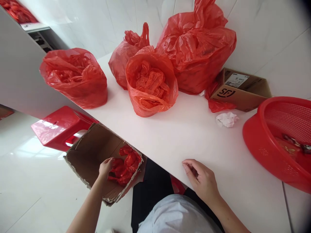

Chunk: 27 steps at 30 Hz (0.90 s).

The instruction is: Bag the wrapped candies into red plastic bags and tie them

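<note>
My left hand [106, 167] reaches into an open cardboard box [91, 145] beside the table. Its fingers are closed on the edge of a crumpled red plastic bag [128, 165]; the fingertips are partly hidden. My right hand [202, 179] rests at the near edge of the white table [191, 129], fingers curled in towards the thumb, with nothing visible in them. Farther back on the tabletop stands an open red bag [152, 85] filled with crumpled red plastic bags. Another open, stuffed red bag [74, 79] is at the table's left end.
Two tied red bags, a smaller one [119, 63] and a large one [196, 55], lean near the wall. To the right are a small carton [236, 97], crumpled white tissue [227, 119] and a red plastic basket [264, 145]. A red stool [58, 124] stands behind the box.
</note>
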### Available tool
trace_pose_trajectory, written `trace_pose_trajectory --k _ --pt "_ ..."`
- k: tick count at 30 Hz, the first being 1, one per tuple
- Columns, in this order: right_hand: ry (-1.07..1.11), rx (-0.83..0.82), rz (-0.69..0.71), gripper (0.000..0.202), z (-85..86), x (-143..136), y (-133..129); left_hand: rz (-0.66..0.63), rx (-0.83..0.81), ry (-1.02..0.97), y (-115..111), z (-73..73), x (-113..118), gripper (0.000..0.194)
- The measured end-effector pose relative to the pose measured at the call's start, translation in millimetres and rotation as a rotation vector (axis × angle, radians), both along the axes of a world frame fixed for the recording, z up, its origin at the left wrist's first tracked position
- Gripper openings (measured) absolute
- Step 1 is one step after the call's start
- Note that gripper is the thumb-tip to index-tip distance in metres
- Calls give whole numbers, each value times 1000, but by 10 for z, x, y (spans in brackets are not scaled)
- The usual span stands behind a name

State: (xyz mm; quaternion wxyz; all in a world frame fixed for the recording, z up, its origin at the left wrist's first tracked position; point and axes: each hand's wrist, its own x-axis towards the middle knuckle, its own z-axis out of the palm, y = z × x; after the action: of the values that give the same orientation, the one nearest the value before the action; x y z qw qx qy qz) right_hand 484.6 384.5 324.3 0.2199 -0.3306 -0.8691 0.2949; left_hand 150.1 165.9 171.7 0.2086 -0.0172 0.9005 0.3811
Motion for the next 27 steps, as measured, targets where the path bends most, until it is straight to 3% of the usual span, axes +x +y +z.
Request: trace_pose_trajectory --k 3,6,10,14,15,17,19,22,25,27 --pt "44 -7 26 18 19 -7 -5 1 155 108 183 210 200 27" --pt "82 -18 54 24 41 -5 -10 1 348 332 438 607 377 29" --pt "107 -18 69 25 32 -7 -12 -70 596 716 899 1454 479 30" --pt "122 -3 46 25 7 -19 -15 -259 691 970 1576 2414 360 21" --pt "125 -3 40 26 5 -21 -17 -337 670 1000 1781 2612 307 19" --pt "132 -7 35 27 9 -22 -23 -596 407 996 2201 2898 196 23" --pt "141 -16 28 27 17 -16 -29 -686 296 928 2580 3012 95 20" --pt "149 -31 16 28 31 1 -34 -676 195 814 2947 2943 -10 24" --pt "164 -37 22 28 46 15 -31 -606 211 747 3025 2857 -51 25" --pt "178 -43 32 29 54 19 -31 -545 308 754 2957 2907 -55 19"
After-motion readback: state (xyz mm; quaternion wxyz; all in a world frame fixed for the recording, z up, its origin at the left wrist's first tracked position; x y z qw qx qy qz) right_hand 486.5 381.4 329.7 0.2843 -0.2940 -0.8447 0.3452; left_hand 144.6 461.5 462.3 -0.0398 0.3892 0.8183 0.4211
